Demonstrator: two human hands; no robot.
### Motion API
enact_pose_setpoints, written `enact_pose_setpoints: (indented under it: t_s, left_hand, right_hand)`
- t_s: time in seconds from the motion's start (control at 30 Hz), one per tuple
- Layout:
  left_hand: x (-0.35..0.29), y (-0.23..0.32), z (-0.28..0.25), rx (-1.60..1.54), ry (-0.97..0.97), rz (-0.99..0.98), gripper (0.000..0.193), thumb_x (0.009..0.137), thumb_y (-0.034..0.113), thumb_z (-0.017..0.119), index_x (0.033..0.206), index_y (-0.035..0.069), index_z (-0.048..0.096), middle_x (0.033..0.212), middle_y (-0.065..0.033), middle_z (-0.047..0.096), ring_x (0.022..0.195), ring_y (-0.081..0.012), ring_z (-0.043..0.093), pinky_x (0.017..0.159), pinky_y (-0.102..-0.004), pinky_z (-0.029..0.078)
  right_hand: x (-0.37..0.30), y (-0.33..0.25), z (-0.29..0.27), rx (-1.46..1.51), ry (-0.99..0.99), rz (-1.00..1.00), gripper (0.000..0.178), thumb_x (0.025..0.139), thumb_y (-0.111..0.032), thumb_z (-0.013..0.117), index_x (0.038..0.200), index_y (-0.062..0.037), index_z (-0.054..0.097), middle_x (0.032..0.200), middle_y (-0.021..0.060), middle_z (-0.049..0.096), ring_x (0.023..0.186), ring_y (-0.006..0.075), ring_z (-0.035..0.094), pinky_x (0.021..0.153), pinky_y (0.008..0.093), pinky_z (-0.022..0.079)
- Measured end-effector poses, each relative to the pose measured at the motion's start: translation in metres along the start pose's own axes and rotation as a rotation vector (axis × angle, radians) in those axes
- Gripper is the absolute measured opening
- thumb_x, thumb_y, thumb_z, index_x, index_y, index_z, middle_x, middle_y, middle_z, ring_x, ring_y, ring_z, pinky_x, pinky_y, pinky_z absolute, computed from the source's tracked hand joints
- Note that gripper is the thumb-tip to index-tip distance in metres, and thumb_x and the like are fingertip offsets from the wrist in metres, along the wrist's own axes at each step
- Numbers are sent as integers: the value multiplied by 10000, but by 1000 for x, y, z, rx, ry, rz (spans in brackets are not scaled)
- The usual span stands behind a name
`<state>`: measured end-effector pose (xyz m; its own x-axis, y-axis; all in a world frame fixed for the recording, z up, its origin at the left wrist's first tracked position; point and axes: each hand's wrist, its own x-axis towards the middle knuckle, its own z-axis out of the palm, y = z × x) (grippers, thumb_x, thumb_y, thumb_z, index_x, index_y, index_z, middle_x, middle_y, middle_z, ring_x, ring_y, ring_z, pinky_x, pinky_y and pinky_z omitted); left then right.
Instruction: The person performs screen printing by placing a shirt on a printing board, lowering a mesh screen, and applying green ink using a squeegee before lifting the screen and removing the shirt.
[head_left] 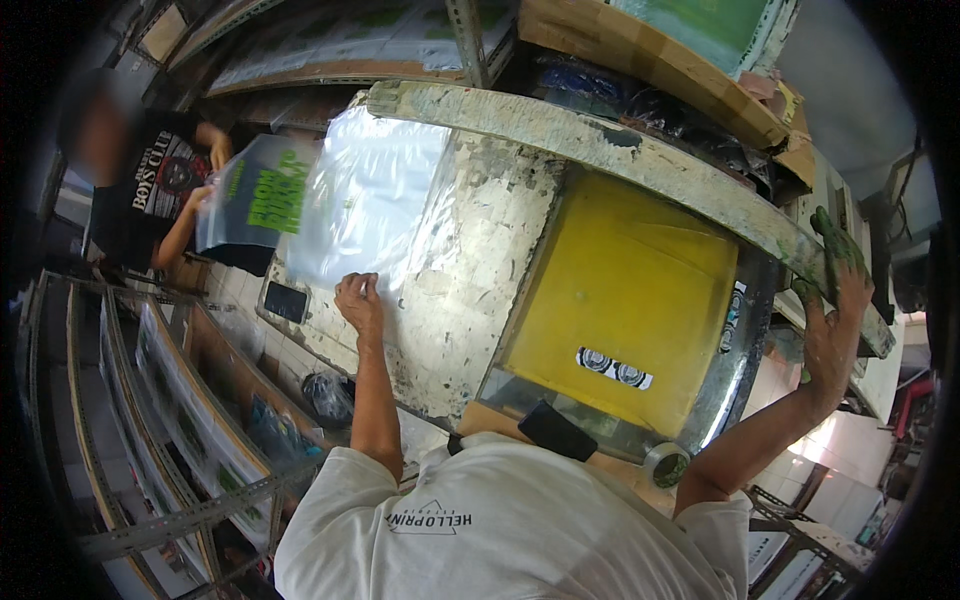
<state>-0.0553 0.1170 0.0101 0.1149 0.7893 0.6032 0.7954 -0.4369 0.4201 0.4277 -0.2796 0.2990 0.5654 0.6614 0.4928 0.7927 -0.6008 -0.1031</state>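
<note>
Whitish, glossy plastic sheet: beyond left hand, fingers curled at its edge, grip unclear. Right hand: spread on long, paint-crusted beam.

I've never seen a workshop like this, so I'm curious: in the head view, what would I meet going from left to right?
A co-worker's black shirt → a dark phone → the person's left hand → a yellow panel → the person's right hand.
</note>
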Motion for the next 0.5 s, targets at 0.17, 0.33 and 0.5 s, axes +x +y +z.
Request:
enact_pose_setpoints:
  t_s: [0.17,0.33,0.5]
  left_hand:
    - [42,60,-9,-145,-34,115,71,710,8,704,765,33,667,820,-109,621,752,-282,582,686,-373,444]
    - [13,181,-25,-703,-912,-37,404,802,187,697,1175,63,600,1171,-91,615,1051,-224,565,906,-372,418]
    - [-10,183,-5,-151,-885,377,547,845,385,615,1316,131,505,1405,-96,433,1340,-365,301,1085,-517,229]
  right_hand:
    - [2,-7,-3,-22,-21,-11,505,832,-143,605,1303,-24,472,1373,207,428,1342,338,309,1140,480,94]
    - [-1,-5,-2,-38,-4,3,497,817,-141,608,1289,-34,496,1364,199,445,1334,343,320,1135,484,118]
    - [0,-10,-5,-31,-45,13,518,777,-118,615,1281,-51,513,1357,203,452,1326,374,322,1129,506,128]
